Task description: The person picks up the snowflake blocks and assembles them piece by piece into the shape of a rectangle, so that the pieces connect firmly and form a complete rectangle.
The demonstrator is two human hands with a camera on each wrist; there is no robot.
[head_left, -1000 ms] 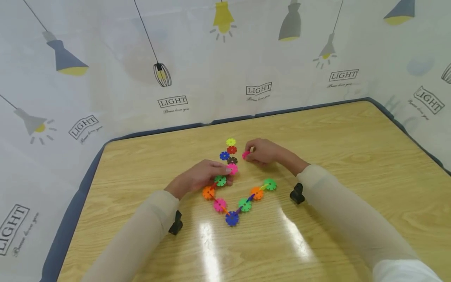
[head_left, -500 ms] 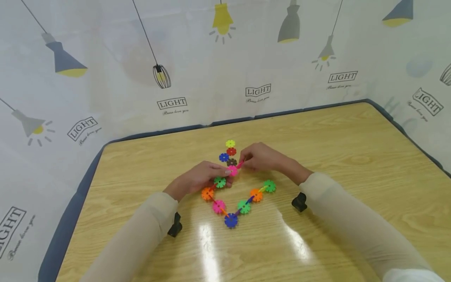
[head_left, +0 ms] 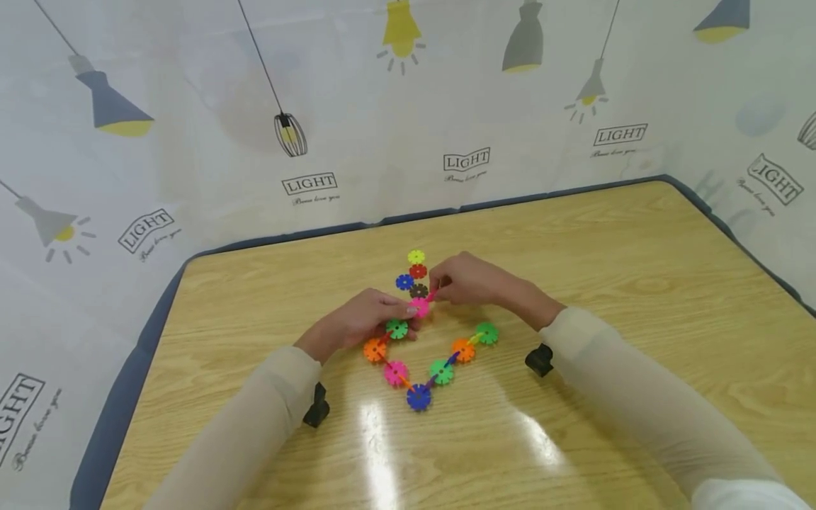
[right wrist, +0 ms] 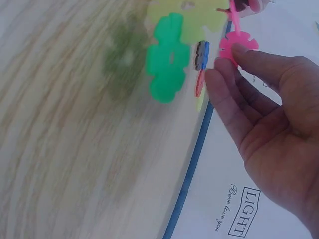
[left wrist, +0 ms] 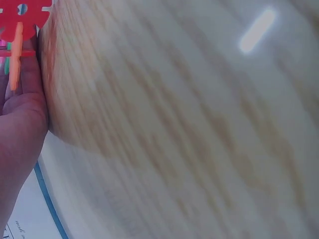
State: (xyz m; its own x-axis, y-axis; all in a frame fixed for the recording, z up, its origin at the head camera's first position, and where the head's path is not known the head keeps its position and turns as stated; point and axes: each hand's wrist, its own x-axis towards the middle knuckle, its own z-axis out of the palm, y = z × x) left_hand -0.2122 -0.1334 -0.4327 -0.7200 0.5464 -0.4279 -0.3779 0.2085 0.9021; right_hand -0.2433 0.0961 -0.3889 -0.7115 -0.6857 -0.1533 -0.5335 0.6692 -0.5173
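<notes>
In the head view my left hand [head_left: 357, 316] holds a pink notched disc [head_left: 418, 307], thumb on its face, at the upper left end of a V-shaped chain of linked snowflake discs. A green disc [head_left: 397, 328] of that chain lies beside the same hand. My right hand [head_left: 474, 280] pinches another pink disc [head_left: 433, 293], edge-on, against the right side of the held one. In the right wrist view this disc [right wrist: 240, 44] sits between thumb and fingertips, its rim meeting the other. Red [left wrist: 37, 15] and orange discs [left wrist: 16, 55] show near the left hand in the left wrist view.
Loose yellow [head_left: 416, 256], red [head_left: 418, 271], blue [head_left: 404, 282] and dark brown discs [head_left: 418, 291] lie behind the hands. The chain runs through a blue disc [head_left: 418, 397] to a green end disc [head_left: 487, 333]. A patterned curtain [head_left: 382, 142] borders the wooden table [head_left: 637, 283].
My right hand has moved left and slightly down, turning its pink disc edge-on and bringing it against the pink disc in my left hand. The left hand has stayed nearly still.
</notes>
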